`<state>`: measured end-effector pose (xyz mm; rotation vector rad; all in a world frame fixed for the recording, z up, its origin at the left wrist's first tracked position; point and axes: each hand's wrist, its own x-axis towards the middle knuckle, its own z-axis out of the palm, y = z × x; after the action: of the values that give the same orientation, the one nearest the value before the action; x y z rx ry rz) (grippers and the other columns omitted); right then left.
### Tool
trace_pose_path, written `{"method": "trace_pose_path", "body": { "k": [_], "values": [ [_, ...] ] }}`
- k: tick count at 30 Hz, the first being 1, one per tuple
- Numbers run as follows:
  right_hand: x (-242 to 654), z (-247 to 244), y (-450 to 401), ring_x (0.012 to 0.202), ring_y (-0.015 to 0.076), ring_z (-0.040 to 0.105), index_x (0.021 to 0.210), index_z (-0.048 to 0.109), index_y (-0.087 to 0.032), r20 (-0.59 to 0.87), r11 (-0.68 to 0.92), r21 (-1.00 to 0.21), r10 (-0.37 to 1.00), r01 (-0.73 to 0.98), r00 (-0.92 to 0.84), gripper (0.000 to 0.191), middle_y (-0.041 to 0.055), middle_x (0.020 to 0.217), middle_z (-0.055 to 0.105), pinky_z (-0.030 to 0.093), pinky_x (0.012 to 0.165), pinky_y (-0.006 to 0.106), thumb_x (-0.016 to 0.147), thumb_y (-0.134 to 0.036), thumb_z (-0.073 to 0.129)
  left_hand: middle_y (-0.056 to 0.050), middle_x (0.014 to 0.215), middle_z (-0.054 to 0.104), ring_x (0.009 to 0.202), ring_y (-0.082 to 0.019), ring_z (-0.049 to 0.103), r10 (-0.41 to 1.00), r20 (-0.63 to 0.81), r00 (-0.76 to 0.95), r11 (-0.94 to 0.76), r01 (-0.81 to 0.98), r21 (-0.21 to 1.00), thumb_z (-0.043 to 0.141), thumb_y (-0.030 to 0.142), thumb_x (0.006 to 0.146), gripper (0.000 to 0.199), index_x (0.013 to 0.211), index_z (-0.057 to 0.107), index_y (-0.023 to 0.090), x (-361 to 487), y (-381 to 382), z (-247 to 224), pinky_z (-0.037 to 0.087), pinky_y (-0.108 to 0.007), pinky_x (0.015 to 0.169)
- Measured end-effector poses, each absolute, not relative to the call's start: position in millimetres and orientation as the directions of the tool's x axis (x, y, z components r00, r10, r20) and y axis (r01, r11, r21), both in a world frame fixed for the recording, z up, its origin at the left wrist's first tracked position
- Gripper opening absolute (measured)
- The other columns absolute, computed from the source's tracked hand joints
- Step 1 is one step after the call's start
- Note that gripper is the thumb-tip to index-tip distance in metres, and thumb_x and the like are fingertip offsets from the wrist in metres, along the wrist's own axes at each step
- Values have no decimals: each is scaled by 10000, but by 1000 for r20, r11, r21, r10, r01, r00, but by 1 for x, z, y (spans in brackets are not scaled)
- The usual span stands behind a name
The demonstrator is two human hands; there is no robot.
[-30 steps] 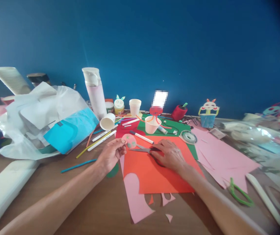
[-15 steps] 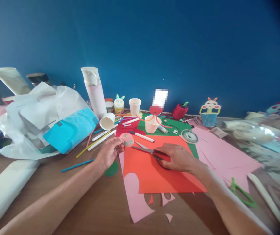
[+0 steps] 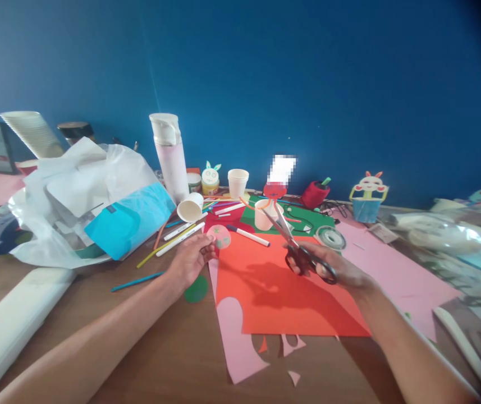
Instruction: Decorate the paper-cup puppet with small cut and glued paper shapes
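My left hand point(image 3: 189, 259) pinches a small pink paper disc point(image 3: 223, 237) with green marks, holding it just above the left edge of the orange paper sheet point(image 3: 291, 297). My right hand point(image 3: 333, 268) grips black-handled scissors point(image 3: 297, 244) lifted off the sheet, their blades slightly apart and pointing up toward the back. A green paper circle point(image 3: 196, 289) lies on the wooden table under my left wrist. A pink sheet with a cut-out edge point(image 3: 234, 342) lies beneath the orange one.
White marker point(image 3: 249, 236), coloured pens and a tipped paper cup point(image 3: 190, 208) lie behind the disc. A white thermos point(image 3: 171, 157), plastic bag pile point(image 3: 97, 202), tape roll point(image 3: 331, 238), paper craft figures point(image 3: 368, 193) and pink paper point(image 3: 392, 275) ring the sheet. Scraps point(image 3: 293, 343) lie near me.
My right hand picked the scissors up from the orange sheet and raised them, swinging the blades upward. My left hand kept hold of the pink disc. The camera shifted slightly.
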<state>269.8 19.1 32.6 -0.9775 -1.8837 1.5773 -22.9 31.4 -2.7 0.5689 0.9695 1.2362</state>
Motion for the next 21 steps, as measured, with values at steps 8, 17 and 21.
{"method": "trace_pose_path", "body": {
  "k": [8, 17, 21],
  "values": [
    [225, 27, 2, 659, 150, 525, 1013, 510, -88, -206, -123, -978, 532, 166, -821, 600, 107, 844, 557, 422, 622, 297, 678, -586, 507, 11, 567, 558, 493, -48, 500, 960, -273, 65, 267, -508, 819, 632, 155, 631, 74, 648, 575, 110, -20, 28, -4, 426, -155, 484],
    [217, 19, 1, 577, 104, 524, 1003, 510, -123, -291, -178, -956, 656, 232, -697, 451, 58, 749, 577, 428, 554, 239, 713, -465, 558, 9, 565, 554, 505, -52, 513, 942, -326, 74, 312, -545, 778, 609, 119, 655, 51, 672, 563, 104, -18, 27, -4, 430, -151, 478],
    [215, 17, 1, 563, 98, 522, 990, 514, -138, -313, -199, -949, 684, 244, -659, 420, 41, 731, 569, 426, 543, 234, 716, -452, 561, 8, 556, 554, 495, -54, 514, 936, -346, 67, 324, -550, 770, 602, 108, 659, 40, 670, 564, 102, -17, 28, -2, 434, -157, 476]
  ]
}}
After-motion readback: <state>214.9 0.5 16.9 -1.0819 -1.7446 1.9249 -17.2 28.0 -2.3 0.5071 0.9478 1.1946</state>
